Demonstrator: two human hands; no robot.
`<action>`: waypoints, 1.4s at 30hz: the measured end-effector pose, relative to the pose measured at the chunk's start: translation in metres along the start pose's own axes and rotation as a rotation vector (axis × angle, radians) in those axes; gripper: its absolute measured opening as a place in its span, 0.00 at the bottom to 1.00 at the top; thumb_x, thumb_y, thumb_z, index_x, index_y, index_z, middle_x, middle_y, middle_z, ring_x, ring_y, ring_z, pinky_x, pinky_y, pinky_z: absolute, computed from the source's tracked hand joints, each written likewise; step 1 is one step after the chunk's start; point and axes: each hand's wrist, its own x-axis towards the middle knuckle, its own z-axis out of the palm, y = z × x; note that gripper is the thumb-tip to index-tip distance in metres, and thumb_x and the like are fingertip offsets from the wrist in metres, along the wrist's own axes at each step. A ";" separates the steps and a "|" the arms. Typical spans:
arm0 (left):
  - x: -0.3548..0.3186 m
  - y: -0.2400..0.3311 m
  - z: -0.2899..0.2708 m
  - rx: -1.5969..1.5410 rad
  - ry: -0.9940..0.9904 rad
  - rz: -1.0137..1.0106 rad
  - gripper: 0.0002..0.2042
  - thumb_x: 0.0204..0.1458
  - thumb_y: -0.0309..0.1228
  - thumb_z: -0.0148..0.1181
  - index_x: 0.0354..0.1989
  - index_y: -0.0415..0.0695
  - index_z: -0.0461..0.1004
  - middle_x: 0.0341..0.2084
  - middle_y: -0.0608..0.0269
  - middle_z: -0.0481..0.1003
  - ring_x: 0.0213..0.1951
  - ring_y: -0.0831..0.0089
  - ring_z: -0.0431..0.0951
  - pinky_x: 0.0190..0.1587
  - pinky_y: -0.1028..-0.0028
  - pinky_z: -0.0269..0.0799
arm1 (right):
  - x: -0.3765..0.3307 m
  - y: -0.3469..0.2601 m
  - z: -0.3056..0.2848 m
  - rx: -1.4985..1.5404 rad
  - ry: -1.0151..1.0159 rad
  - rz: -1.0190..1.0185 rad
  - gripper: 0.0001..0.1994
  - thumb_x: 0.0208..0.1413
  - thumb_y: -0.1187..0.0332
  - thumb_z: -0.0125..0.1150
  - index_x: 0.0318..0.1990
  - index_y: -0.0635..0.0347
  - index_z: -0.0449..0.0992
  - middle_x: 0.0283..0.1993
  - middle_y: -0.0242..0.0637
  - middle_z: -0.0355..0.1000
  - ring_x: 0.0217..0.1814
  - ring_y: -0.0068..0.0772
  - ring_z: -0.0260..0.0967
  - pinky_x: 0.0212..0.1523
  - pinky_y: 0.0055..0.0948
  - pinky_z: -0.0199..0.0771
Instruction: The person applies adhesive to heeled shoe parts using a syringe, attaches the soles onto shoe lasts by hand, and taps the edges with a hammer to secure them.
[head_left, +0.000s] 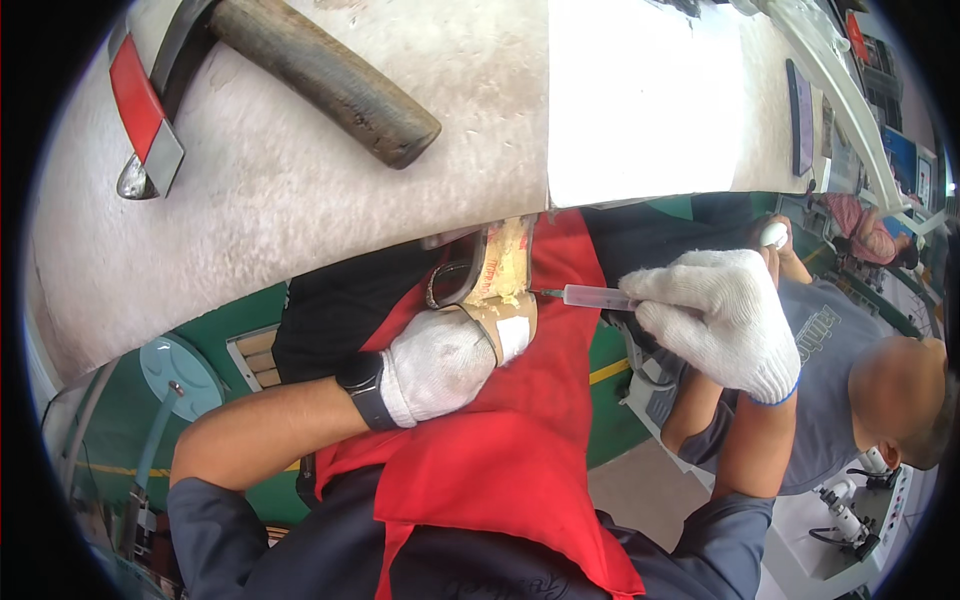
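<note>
Left hand (pixel 440 365) grips shoe-like piece (pixel 503 262); right hand's (pixel 715 320) fingers clasp syringe (pixel 597 297), tip at piece's right edge. Apparent step: dispensing; next move calls for steady pressure.

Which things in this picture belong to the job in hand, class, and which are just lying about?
In the job:
- yellow-and-tan workpiece, in the gloved left hand
- syringe-like tool, in the gloved right hand

Apparently just lying about, on the table:
- wooden-handled tool
- red-and-grey item
</note>
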 end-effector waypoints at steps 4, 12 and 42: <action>0.000 -0.001 0.000 -0.012 0.010 0.023 0.18 0.68 0.22 0.54 0.65 0.38 0.74 0.49 0.47 0.81 0.51 0.47 0.85 0.53 0.56 0.84 | 0.001 0.000 -0.003 -0.019 -0.006 -0.024 0.12 0.56 0.71 0.77 0.47 0.60 0.92 0.31 0.44 0.83 0.31 0.46 0.84 0.33 0.39 0.83; -0.002 0.001 -0.007 -0.045 -0.101 -0.040 0.17 0.70 0.22 0.60 0.66 0.41 0.79 0.55 0.48 0.83 0.59 0.48 0.84 0.64 0.59 0.82 | 0.001 -0.001 -0.006 -0.014 -0.028 -0.028 0.11 0.57 0.70 0.76 0.47 0.61 0.92 0.31 0.45 0.83 0.31 0.46 0.84 0.33 0.39 0.83; -0.080 0.034 -0.045 -1.367 -0.018 -0.592 0.14 0.59 0.33 0.68 0.44 0.32 0.82 0.22 0.47 0.81 0.27 0.57 0.87 0.64 0.44 0.86 | -0.025 -0.052 0.198 0.537 0.522 -0.008 0.20 0.57 0.62 0.85 0.49 0.60 0.81 0.34 0.39 0.79 0.30 0.32 0.79 0.34 0.33 0.80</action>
